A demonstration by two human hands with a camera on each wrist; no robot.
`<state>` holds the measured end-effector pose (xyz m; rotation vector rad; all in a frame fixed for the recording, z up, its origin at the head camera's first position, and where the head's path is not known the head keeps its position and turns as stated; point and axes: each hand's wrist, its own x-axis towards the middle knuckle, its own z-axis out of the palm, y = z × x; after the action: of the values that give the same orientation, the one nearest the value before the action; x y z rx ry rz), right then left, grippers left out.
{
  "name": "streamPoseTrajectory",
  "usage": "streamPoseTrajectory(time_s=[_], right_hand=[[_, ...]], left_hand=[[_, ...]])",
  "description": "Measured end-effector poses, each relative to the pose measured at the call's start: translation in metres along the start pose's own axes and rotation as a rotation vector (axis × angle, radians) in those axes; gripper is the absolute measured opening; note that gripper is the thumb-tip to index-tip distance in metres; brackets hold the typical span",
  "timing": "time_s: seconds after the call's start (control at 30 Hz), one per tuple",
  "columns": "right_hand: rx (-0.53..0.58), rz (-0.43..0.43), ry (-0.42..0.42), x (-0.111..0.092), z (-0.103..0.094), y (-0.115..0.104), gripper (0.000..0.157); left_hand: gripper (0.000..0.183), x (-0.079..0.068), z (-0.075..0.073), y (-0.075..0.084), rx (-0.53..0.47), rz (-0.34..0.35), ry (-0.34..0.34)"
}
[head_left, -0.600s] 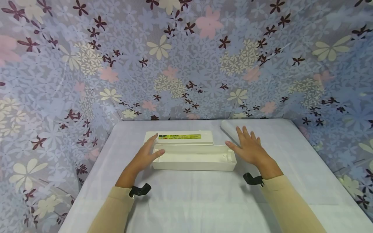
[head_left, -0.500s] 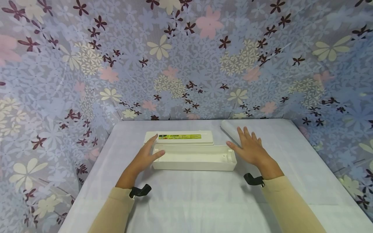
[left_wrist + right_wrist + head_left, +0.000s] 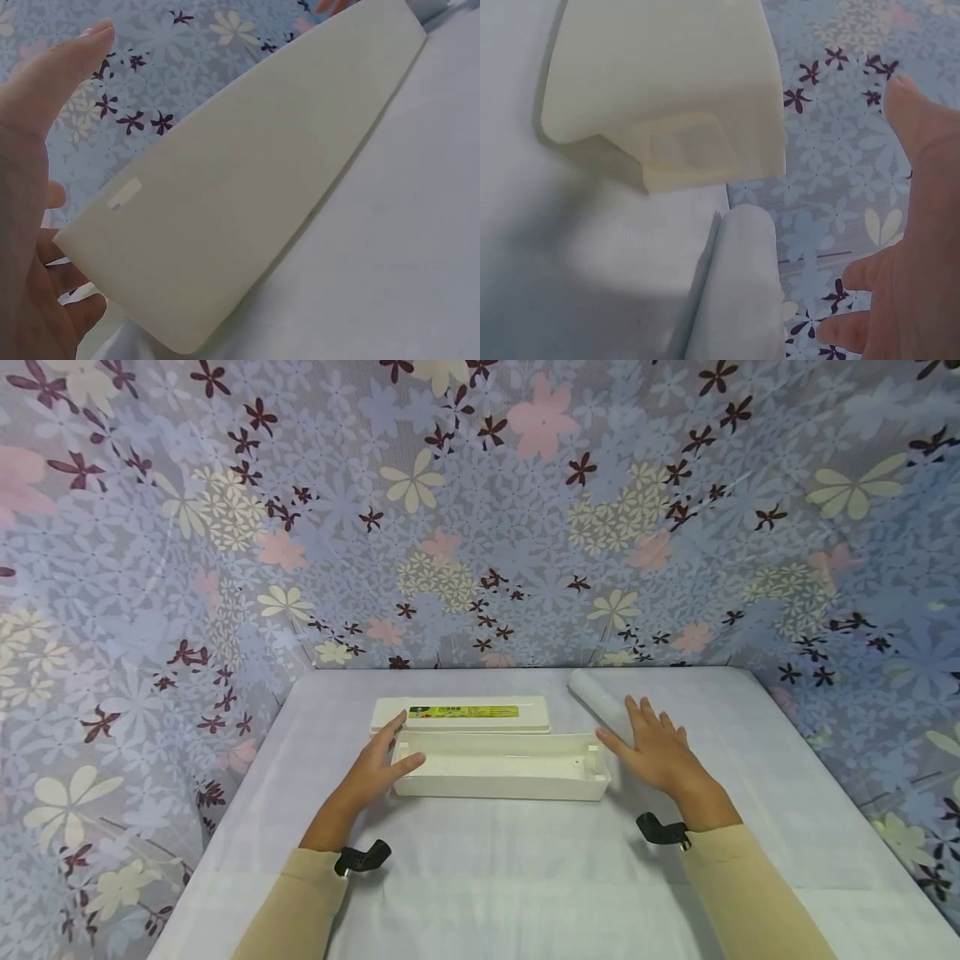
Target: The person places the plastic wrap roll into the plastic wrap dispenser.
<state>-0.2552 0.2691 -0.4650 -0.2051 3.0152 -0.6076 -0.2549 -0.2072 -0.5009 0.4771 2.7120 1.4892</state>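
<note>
A long, white, open-topped plastic box (image 3: 498,787) lies crosswise on the table, its inside bare. My left hand (image 3: 372,770) is at its left end, thumb stretched over the rim and fingers spread. In the left wrist view the other fingers (image 3: 82,315) show right at the box's end. Just behind the box lies a flat white lid (image 3: 465,702) with a yellow-green label. To the right, a roll that looks like cling film (image 3: 597,697) lies slanted. My right hand (image 3: 663,757) hovers over the roll's near end with fingers extended, holding nothing, its thumb close to the box's right end.
A white cloth covers the table (image 3: 495,877). Flower-patterned fabric (image 3: 480,527) hangs along the back and both sides, meeting the table's far edge. Each wrist wears a small black camera mount (image 3: 362,857).
My right hand has shifted slightly right and toward me, showing more of the roll. The left hand stays nearly where it was. Box, lid and roll have not moved.
</note>
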Motion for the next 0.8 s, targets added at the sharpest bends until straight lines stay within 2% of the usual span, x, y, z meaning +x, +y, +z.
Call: streamPoseTrajectory(time_s=[0.27, 0.57, 0.8], right_hand=[[-0.002, 0.026, 0.003, -0.01, 0.002, 0.015, 0.108], [-0.003, 0.046, 0.018, -0.017, 0.005, 0.032, 0.109], [-0.018, 0.065, 0.021, -0.022, 0.005, 0.04, 0.114]], left_hand=[[0.089, -0.002, 0.003, -0.002, -0.019, 0.014, -0.006], [0.095, -0.003, 0.003, -0.004, -0.03, -0.044, -0.02], [0.103, -0.004, 0.004, -0.003, -0.061, -0.048, -0.03]])
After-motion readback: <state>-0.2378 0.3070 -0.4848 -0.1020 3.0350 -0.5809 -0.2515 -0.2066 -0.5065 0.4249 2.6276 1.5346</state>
